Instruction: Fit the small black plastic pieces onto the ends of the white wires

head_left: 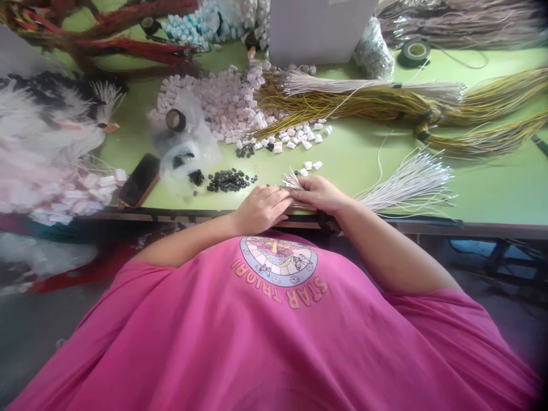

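A bundle of thin white wires (409, 185) runs under my right wrist and fans out on the table to the right. My right hand (321, 194) is closed round the other end of it, with the wire tips (291, 180) sticking out past the thumb. My left hand (262, 208) meets it from the left, its fingers bent together against the wire ends. Whatever lies between the left fingers is hidden. Small black plastic pieces (229, 180) lie in a pile left of my hands. A few white connector housings (310, 167) sit just beyond the right hand.
A heap of white connectors (231, 103) and yellow-brown wire bundles (385, 105) lie farther back. A phone (139, 180) rests at the left near a clear plastic bag (192, 145). Black tape (415, 52) and a white box (319, 28) stand behind. The table's edge (505, 230) runs along the front.
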`<control>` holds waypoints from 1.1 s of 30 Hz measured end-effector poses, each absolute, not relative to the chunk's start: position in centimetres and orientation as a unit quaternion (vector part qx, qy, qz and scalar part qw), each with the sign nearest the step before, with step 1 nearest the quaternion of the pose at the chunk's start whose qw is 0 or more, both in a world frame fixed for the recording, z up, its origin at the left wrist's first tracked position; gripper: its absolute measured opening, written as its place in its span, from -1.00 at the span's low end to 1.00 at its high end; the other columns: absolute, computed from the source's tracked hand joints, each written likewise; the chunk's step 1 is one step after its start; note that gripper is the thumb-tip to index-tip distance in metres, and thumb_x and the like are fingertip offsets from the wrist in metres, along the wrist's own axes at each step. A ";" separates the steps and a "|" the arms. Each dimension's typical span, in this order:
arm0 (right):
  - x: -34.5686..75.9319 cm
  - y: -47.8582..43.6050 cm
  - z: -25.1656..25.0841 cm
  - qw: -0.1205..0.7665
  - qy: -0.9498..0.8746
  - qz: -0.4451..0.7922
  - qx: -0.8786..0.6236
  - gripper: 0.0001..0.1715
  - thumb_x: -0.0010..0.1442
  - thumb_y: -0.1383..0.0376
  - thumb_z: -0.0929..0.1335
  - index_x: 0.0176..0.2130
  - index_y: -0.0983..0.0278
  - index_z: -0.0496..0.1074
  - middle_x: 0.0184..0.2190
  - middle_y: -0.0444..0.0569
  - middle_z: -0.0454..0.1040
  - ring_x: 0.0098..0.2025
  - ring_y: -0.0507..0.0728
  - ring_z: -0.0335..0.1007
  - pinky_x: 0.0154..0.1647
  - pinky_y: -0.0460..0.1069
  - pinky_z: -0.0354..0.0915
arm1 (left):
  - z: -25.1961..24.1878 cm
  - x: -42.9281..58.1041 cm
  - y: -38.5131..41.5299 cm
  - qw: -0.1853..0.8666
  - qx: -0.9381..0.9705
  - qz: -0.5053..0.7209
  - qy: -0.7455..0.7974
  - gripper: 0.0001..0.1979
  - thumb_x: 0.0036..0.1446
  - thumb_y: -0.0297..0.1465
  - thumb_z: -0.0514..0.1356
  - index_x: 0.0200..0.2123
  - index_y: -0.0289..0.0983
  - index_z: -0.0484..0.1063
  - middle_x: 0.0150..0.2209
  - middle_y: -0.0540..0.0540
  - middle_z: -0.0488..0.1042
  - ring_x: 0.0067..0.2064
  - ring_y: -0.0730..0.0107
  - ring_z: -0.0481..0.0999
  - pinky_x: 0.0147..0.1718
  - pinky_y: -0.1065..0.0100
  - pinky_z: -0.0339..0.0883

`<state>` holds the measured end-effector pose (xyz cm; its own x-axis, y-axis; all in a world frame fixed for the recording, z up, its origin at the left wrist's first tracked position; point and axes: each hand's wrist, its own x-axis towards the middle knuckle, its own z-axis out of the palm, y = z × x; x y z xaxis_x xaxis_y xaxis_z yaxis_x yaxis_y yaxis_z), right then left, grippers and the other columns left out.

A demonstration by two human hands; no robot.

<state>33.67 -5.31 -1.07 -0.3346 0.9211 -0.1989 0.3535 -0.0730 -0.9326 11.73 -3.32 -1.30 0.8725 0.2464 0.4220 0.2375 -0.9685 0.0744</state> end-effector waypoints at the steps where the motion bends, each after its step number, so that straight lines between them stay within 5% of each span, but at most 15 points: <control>1: 33.7 -5.3 -1.1 0.277 -0.622 0.527 -0.509 -0.64 0.09 0.06 0.30 -0.34 0.33 0.39 -0.44 -0.12 0.36 -0.39 0.03 0.23 -0.32 -0.05 0.16 | -1.3 12.2 -3.4 0.011 0.972 0.186 0.146 -0.65 0.24 -0.28 0.00 0.02 -0.31 0.29 0.02 -0.23 0.38 0.01 0.18 0.34 -0.06 0.17 0.17; 9: 33.3 -5.4 -0.6 0.309 -0.606 0.512 -0.524 -0.72 -0.02 0.16 0.38 -0.43 0.34 0.33 -0.53 -0.18 0.26 -0.47 -0.03 0.14 -0.42 -0.09 0.08 | -1.7 13.4 -3.6 0.022 0.980 0.091 0.178 -0.66 0.29 -0.34 -0.12 -0.05 -0.34 0.35 -0.11 -0.23 0.43 -0.20 0.24 0.37 -0.26 0.20 0.13; 18: 34.3 -5.2 -1.3 0.654 -0.244 0.503 -0.510 -0.67 -0.08 0.21 0.39 -0.54 0.23 0.12 -0.66 -0.27 -0.01 -0.63 -0.09 -0.10 -0.61 -0.12 0.03 | -2.0 13.8 -2.9 0.057 0.992 0.082 0.082 -0.68 0.28 -0.44 -0.10 -0.07 -0.28 0.41 -0.26 -0.16 0.47 -0.15 0.26 0.33 -0.13 0.21 0.09; 21: 34.8 -4.8 -1.0 0.617 -0.210 0.537 -0.535 -0.67 -0.14 0.22 0.42 -0.53 0.24 0.16 -0.68 -0.27 0.04 -0.64 -0.09 -0.04 -0.63 -0.12 0.08 | -1.1 14.1 -2.3 0.082 0.992 0.062 0.077 -0.68 0.27 -0.41 -0.09 -0.11 -0.27 0.44 -0.27 -0.14 0.47 -0.15 0.24 0.35 -0.16 0.22 0.12; 26: 34.8 -4.2 0.2 0.407 -0.352 0.598 -0.594 -0.83 -0.15 0.32 0.42 -0.45 0.35 0.41 -0.61 -0.06 0.40 -0.55 0.03 0.32 -0.53 -0.05 0.26 | 0.7 16.4 0.8 0.163 0.969 0.009 0.185 -0.63 0.24 -0.21 -0.04 -0.27 -0.29 0.49 -0.30 -0.15 0.45 -0.30 0.30 0.40 -0.33 0.29 0.20; 33: 34.6 -2.9 0.2 0.331 -0.427 0.564 -0.624 -0.96 -0.14 0.39 0.40 -0.55 0.32 0.42 -0.63 -0.07 0.44 -0.59 0.03 0.34 -0.58 -0.06 0.30 | -1.2 19.5 3.8 0.183 0.938 0.072 0.285 -0.77 0.03 -0.32 0.19 -0.25 -0.33 0.41 -0.25 -0.17 0.40 -0.23 0.27 0.39 -0.25 0.29 0.26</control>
<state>34.64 -2.90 0.18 -0.0015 0.9069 -0.4214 0.1588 -0.4158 -0.8955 19.46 3.79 -1.21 0.8275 0.5607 0.0305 0.5080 -0.7707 0.3847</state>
